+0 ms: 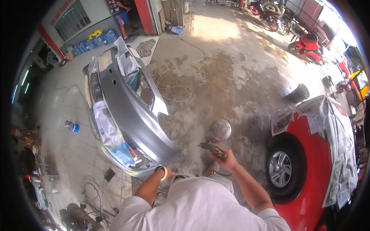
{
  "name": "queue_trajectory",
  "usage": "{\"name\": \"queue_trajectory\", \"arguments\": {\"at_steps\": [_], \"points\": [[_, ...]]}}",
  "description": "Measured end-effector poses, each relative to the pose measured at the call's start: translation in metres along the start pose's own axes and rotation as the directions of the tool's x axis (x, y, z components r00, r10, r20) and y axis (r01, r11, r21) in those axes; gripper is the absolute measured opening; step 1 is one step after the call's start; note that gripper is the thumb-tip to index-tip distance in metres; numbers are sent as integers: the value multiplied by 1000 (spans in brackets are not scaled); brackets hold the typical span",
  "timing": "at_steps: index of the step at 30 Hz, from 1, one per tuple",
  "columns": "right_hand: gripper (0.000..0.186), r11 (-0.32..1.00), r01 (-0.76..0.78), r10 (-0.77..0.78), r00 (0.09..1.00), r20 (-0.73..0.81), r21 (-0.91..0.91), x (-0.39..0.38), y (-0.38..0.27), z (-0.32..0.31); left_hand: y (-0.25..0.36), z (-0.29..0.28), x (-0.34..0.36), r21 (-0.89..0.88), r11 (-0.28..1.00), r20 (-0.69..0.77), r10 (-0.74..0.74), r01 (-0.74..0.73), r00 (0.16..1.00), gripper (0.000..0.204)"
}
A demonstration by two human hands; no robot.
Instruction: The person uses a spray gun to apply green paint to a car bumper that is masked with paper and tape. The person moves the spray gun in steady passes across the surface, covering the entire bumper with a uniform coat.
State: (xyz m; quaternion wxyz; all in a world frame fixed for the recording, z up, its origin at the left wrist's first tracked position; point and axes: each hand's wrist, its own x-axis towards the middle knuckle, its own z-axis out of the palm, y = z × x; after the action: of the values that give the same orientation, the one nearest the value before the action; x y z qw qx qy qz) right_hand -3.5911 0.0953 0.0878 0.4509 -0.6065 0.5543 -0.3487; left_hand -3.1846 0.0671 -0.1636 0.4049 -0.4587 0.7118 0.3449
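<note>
My right hand (228,158) is closed around a dark metallic spray gun (212,149), its nozzle end toward the left. Just beyond it is a round, pale, stained object (220,129); whether it joins the gun I cannot tell. A grey car bumper (125,104) stands in front of me to the left, with newspaper (106,119) along its inner side. My left hand (169,174) is low by the bumper's near end, its fingers mostly hidden. A beige ring, like a masking tape roll (164,173), circles that wrist.
At right stands a red car (304,154) partly covered with paper and sheeting (337,146). A dark bucket (300,93) and a thin hose (189,94) are on the wet concrete. A blue can (73,127) sits on the tiles. Another person (120,17) stands far left; motorcycles (310,48) are far right.
</note>
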Motion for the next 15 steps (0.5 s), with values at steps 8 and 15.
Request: {"name": "queue_trajectory", "arguments": {"at_steps": [8,15], "points": [[54,999,4,-10,987,161,43,94,55,-108,71,-1,-16,-741,635,33,-292,219,956,47],[35,987,-48,10,972,236,155,201,105,-119,61,98,52,-757,437,410,-262,486,874,47]]}}
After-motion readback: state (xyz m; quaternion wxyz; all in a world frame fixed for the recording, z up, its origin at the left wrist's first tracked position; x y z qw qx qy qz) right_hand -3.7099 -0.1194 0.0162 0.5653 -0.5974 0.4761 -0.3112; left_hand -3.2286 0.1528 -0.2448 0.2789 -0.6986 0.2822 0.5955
